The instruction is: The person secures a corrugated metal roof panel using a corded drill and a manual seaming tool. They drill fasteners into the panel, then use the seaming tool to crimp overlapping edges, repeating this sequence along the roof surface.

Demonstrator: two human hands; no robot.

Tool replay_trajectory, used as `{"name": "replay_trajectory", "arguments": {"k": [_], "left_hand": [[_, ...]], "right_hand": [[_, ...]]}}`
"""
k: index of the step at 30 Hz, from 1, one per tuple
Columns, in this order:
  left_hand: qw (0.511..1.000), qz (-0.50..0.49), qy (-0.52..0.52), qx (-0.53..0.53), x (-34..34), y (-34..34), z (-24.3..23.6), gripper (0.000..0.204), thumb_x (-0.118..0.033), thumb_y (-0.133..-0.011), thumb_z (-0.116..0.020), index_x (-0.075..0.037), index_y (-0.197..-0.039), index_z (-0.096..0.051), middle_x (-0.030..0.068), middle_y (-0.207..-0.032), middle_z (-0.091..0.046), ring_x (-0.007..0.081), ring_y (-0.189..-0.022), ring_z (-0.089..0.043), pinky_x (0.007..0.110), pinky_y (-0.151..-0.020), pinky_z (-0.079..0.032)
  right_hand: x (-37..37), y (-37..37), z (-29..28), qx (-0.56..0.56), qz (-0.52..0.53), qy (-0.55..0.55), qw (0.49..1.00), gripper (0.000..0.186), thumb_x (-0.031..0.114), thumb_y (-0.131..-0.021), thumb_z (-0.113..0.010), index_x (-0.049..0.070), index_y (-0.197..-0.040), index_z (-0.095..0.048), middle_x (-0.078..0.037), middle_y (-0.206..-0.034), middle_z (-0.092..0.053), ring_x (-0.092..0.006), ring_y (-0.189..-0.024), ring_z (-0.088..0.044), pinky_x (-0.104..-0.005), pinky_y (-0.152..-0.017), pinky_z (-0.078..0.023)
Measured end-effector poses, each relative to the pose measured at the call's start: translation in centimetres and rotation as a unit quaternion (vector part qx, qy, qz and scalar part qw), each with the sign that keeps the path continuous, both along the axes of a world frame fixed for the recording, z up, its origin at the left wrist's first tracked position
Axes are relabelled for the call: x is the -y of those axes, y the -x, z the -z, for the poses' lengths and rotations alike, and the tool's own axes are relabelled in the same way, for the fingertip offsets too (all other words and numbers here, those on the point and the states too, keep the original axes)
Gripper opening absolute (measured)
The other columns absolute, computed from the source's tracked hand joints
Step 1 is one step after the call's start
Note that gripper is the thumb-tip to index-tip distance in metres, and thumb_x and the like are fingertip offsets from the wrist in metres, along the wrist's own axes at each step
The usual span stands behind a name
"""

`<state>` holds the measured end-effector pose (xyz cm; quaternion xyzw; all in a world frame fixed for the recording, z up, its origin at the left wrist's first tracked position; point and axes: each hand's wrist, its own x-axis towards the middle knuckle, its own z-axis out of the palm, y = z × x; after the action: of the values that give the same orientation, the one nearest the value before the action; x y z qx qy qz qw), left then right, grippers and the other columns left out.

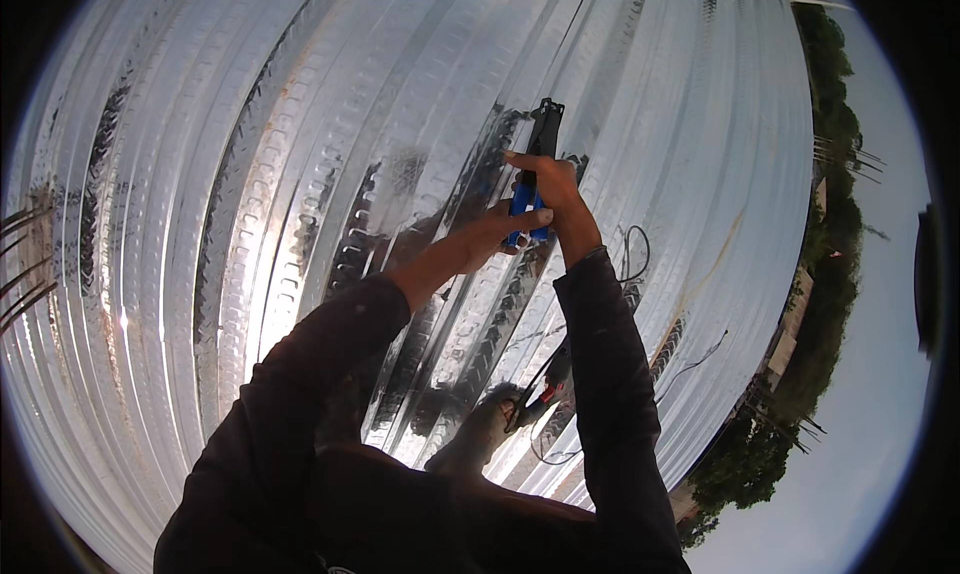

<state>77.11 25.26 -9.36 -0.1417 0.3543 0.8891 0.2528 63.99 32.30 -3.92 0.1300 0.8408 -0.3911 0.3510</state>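
Note:
Both my hands hold one tool (535, 164) with a black head and blue handles, pressed down toward the corrugated shiny metal decking (250, 174). My left hand (505, 224) grips the lower part of the blue handles. My right hand (550, 184) wraps the upper part, just under the black head. Both forearms wear dark long sleeves and reach up from the lower edge.
My shoe (480, 429) stands on the decking with a red-handled tool (545, 389) beside it. Thin black wires (630, 254) lie on the sheet to the right. The decking's edge (790, 274) drops off at the right, with trees and buildings beyond.

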Motion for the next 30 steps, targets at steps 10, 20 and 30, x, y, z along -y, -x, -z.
{"name": "replay_trajectory", "arguments": {"k": [10, 20, 30], "left_hand": [[0.997, -0.073, -0.005, -0.001, -0.1, 0.4, 1.5, 0.048, -0.026, -0.082, -0.081, 0.006, -0.114, -0.066, 0.0122, -0.106, -0.070, 0.0221, -0.097, -0.068, 0.041, -0.081, -0.057], [0.996, -0.082, 0.022, 0.028, -0.1, -1.8, -2.2, 0.049, -0.039, -0.095, -0.068, 0.004, -0.119, -0.064, 0.0088, -0.093, -0.069, 0.0161, -0.078, -0.068, 0.032, -0.066, -0.058], [0.974, 0.097, -0.203, 0.035, -5.4, -10.0, -11.5, 0.036, -0.035, -0.096, -0.067, -0.002, -0.112, -0.062, 0.0107, -0.092, -0.068, 0.0208, -0.082, -0.068, 0.037, -0.077, -0.054]], "right_hand": [[-0.4, -0.1, 1.8, -0.117, -0.061, -0.117, 0.984, 0.041, 0.026, -0.074, -0.082, -0.012, -0.071, -0.066, -0.020, -0.072, -0.069, -0.0264, -0.065, -0.068, -0.0396, -0.063, -0.053], [-3.2, -1.0, -10.0, -0.070, -0.024, 0.034, 0.997, 0.025, 0.013, -0.078, -0.073, -0.010, -0.089, -0.071, -0.015, -0.082, -0.070, -0.0231, -0.069, -0.069, -0.0369, -0.061, -0.058], [-10.1, -9.6, -24.8, 0.010, -0.105, -0.006, 0.994, 0.032, 0.018, -0.075, -0.074, -0.007, -0.095, -0.071, -0.004, -0.064, -0.059, -0.0075, -0.048, -0.053, -0.0236, -0.044, -0.036]]}}
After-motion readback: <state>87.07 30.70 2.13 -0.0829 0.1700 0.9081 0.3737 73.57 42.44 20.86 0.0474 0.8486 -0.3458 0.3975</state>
